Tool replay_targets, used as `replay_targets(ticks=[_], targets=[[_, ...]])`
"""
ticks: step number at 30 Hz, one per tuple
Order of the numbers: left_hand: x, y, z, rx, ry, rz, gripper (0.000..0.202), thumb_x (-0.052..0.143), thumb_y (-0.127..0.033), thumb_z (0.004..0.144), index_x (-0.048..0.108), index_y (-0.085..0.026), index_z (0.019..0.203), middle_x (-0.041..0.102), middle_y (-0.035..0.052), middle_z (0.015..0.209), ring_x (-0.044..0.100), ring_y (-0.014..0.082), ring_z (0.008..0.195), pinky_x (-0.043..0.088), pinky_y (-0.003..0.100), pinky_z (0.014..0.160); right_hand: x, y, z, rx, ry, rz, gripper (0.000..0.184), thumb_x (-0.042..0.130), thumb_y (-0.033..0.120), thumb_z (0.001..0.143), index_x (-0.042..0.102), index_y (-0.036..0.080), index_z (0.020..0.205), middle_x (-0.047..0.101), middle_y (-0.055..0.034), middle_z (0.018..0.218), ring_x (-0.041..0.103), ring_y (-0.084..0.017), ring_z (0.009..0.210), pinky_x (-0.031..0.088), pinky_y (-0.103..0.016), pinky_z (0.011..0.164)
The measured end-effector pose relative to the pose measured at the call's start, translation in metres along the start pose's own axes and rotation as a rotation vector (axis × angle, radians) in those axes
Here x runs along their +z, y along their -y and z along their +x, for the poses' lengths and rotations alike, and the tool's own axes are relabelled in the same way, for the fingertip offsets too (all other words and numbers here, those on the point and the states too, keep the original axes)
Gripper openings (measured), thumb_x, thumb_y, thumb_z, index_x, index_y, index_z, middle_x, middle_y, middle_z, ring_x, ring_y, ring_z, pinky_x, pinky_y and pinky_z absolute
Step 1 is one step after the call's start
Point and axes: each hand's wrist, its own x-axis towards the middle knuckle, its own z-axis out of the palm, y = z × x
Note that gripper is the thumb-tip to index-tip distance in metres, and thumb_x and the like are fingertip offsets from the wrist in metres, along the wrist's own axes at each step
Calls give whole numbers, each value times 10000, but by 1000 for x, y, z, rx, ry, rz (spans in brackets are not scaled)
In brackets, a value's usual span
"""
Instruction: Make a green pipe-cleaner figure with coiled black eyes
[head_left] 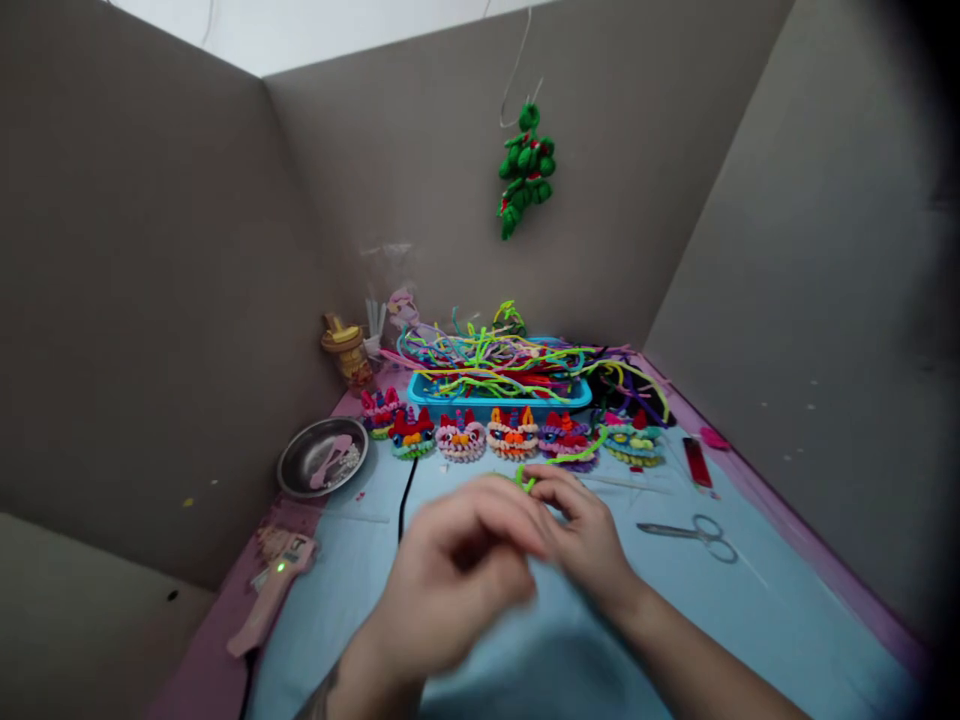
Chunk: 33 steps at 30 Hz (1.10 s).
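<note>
A bright green pipe cleaner (581, 458), with a small curl at its near end, is in the fingers of my right hand (585, 530). Its free length points to the right, in front of the figures. My left hand (457, 570) is nearer to me, overlapping the right hand in view. Its fingers are curled and smeared by motion, so whether anything is between them is unclear. Beyond both hands stands a row of several colourful pipe-cleaner animal heads, among them an orange one (513, 436) and a pink one (460, 438).
A blue tray (499, 400) heaped with pipe cleaners stands behind the row. On the left are a metal bowl (292, 468) and a pink glue gun (270, 597); scissors (679, 531) lie right. A green ornament (528, 165) hangs on the back panel. Grey panels enclose the table.
</note>
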Motion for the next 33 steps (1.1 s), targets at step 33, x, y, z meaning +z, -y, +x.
replay_targets(ticks=[33], targets=[[-49, 46, 78, 253, -160, 776, 168, 468, -218, 878, 634, -193, 892, 678, 44, 854, 615, 159, 780, 478, 261, 737, -15, 21, 45, 8, 55, 55, 136, 555, 225, 830, 593, 209, 700, 647, -73, 921, 614, -202, 894, 497, -332, 803]])
